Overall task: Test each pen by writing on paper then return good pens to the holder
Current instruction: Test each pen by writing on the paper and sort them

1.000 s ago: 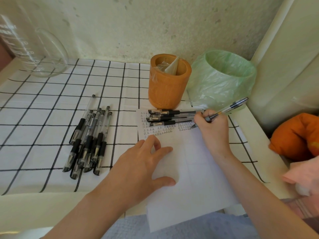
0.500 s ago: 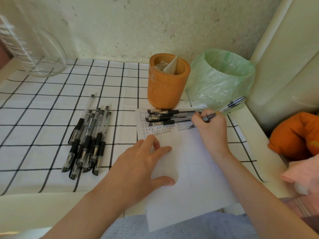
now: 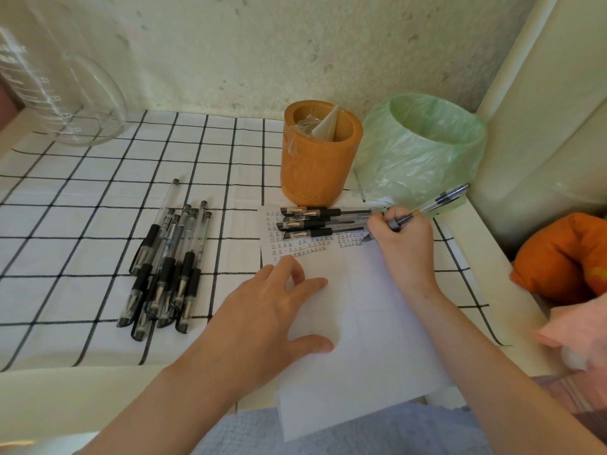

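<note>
A white sheet of paper [image 3: 371,339] lies on the table with rows of small written marks near its top edge. My right hand [image 3: 405,247] grips a clear pen [image 3: 433,201], its tip on the paper by the marks. My left hand [image 3: 269,320] rests flat on the sheet's left part, fingers spread. Three capped black pens [image 3: 322,221] lie across the top of the paper. Several more pens [image 3: 167,270] lie in a loose bundle to the left. The orange pen holder [image 3: 320,156] stands behind the paper, with crumpled plastic inside.
A small bin lined with a green bag [image 3: 423,149] stands right of the holder. A large glass beaker [image 3: 49,87] lies at the back left. A checked cloth [image 3: 82,198] covers the table. An orange cushion [image 3: 565,257] sits at the right edge.
My right hand has shifted slightly left along the row of marks with the pen. My left hand stays put on the paper.
</note>
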The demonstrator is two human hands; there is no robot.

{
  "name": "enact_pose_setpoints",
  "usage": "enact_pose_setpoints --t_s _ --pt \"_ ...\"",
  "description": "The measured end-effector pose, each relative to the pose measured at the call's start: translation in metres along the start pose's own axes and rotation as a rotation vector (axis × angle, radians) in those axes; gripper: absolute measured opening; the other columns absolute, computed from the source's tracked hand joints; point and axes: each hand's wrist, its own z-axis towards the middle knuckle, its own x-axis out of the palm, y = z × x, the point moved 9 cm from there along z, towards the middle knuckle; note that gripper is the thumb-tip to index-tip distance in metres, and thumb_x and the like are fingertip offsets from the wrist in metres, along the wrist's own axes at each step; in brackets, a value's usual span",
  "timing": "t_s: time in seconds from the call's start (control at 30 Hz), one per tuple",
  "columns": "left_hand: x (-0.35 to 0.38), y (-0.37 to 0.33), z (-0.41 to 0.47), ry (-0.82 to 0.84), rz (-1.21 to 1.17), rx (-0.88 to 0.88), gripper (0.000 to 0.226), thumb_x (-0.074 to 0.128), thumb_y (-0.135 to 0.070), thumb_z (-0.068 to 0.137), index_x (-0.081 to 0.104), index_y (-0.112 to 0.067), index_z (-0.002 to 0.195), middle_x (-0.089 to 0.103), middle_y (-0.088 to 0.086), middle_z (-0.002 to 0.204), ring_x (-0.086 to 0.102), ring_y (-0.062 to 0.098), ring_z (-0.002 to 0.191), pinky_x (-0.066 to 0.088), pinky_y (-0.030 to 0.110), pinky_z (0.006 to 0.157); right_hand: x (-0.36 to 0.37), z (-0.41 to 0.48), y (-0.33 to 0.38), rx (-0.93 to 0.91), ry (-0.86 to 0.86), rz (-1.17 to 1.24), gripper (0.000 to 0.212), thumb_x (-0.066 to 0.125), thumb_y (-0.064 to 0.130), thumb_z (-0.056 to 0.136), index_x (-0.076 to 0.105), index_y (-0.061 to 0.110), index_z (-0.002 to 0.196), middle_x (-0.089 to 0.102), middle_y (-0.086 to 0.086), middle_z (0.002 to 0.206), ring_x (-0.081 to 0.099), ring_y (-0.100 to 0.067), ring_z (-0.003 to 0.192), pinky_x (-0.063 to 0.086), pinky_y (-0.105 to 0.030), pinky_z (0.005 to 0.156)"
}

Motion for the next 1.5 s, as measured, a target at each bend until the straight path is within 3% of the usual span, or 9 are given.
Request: enact_pose_setpoints --t_s 0.23,0.47,0.7,0.93,1.37,1.47,1.5 --pt "-0.0001 -0.0004 0.0002 0.007 -0.002 0.0 0.075 0.044 -0.07 0.076 0.018 -0.042 0.141 0.022 -0.017 0.122 0.029 0.001 0.102 0.026 0.014 0.078 0.0006 -0.0016 0.0023 0.009 0.011 0.002 0.051 0.056 -0.005 0.078 0.02 0.022 0.053 0.017 0.008 0.047 0.014 -0.009 0.055 0.018 -0.022 0.05" --pt "-0.0003 -0.0006 0.0001 -0.001 -0.001 0.002 0.076 0.044 -0.07 0.075 0.02 -0.042 0.141 0.023 -0.017 0.123 0.031 0.001 0.104 0.026 0.015 0.076 -0.0017 -0.0011 0.0008 0.016 0.006 -0.015 0.047 0.054 -0.002 0.078 0.021 0.021 0.054 0.016 0.008 0.049 0.017 -0.015 0.059 0.026 -0.027 0.058" --pt "-0.0006 -0.0001 -0.0003 -0.004 -0.003 0.002 0.076 0.043 -0.07 0.075 0.02 -0.042 0.141 0.023 -0.017 0.122 0.029 0.0 0.101 0.027 0.014 0.077 0.0007 -0.0027 0.0033 0.018 0.019 -0.018 0.048 0.054 -0.004 0.08 0.022 0.02 0.053 0.018 0.009 0.046 0.015 -0.009 0.053 0.018 -0.02 0.049" --pt "-0.0003 -0.0001 -0.0003 -0.001 0.007 0.003 0.076 0.042 -0.071 0.076 0.017 -0.042 0.141 0.021 -0.018 0.122 0.023 -0.002 0.097 0.026 0.014 0.076 -0.0015 -0.0027 0.001 0.042 0.012 0.002 0.042 0.054 -0.002 0.081 0.026 0.015 0.055 0.017 0.006 0.052 0.016 -0.012 0.058 0.018 -0.024 0.05" --pt "-0.0007 -0.0002 -0.0001 -0.007 -0.011 0.003 0.075 0.043 -0.071 0.075 0.02 -0.042 0.141 0.023 -0.018 0.122 0.03 0.0 0.101 0.027 0.014 0.077 0.0004 -0.0037 0.004 0.036 0.018 -0.003 0.05 0.055 -0.004 0.082 0.021 0.021 0.054 0.019 0.009 0.046 0.016 -0.009 0.053 0.019 -0.02 0.05" --pt "-0.0012 -0.0007 0.0003 -0.008 -0.006 0.003 0.075 0.043 -0.071 0.075 0.019 -0.043 0.141 0.023 -0.018 0.122 0.032 0.001 0.104 0.027 0.014 0.076 -0.0008 -0.0023 -0.0018 0.071 0.015 -0.003 0.045 0.055 -0.001 0.082 0.025 0.012 0.052 0.021 0.006 0.05 0.018 -0.011 0.056 0.021 -0.024 0.052" --pt "-0.0013 -0.0008 0.0003 -0.007 -0.008 0.003 0.075 0.043 -0.071 0.075 0.019 -0.043 0.141 0.023 -0.018 0.122 0.032 0.001 0.104 0.026 0.014 0.076 -0.0023 -0.002 -0.005 0.107 0.003 0.024 0.042 0.056 0.001 0.082 0.029 0.007 0.051 0.025 -0.005 0.052 0.021 -0.014 0.055 0.023 -0.026 0.054"
